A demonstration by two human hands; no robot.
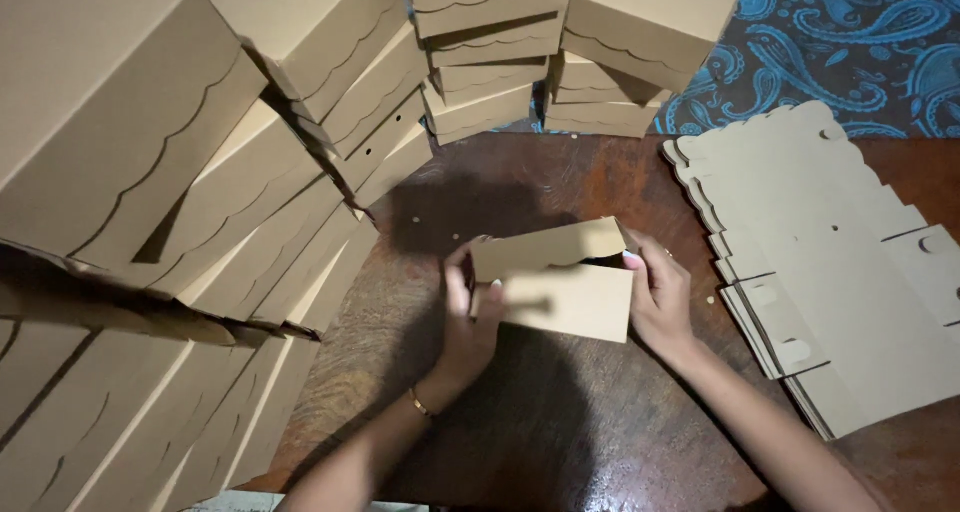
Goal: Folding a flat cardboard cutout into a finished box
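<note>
**Closing the lid on a small cardboard box**

We have a brown cardboard box [565,287] held between both hands over the dark wooden desk [520,422]. Our left hand [468,317] grips its left end, thumb up against the scalloped lid flap [548,244] and fingers wrapped round the side; a thin gold bangle [420,404] sits on that wrist. Our right hand [658,297] clasps the right end, fingertips curled over the top corner where the flap meets the wall. Both hands are closed on the box, neither one loose.

To do this well, we judge that the flap wants even pressure from both ends, so that its wavy edge comes down flat against the front wall rather than skewing; the thumbs should guide the corners while the fingers keep the walls square. A crooked push could crease the thin board.

The box lies directly between the hands, slightly above the desk or just resting on it; we cannot tell which.

To the right of our right hand, near but apart, lies a stack of flat unfolded blanks [820,262] with the same scalloped edges. To the left of our left hand lean rows of finished boxes [200,202], and beyond the hands more finished boxes [560,52] are stacked, with a blue patterned cloth [850,42] behind them
</note>
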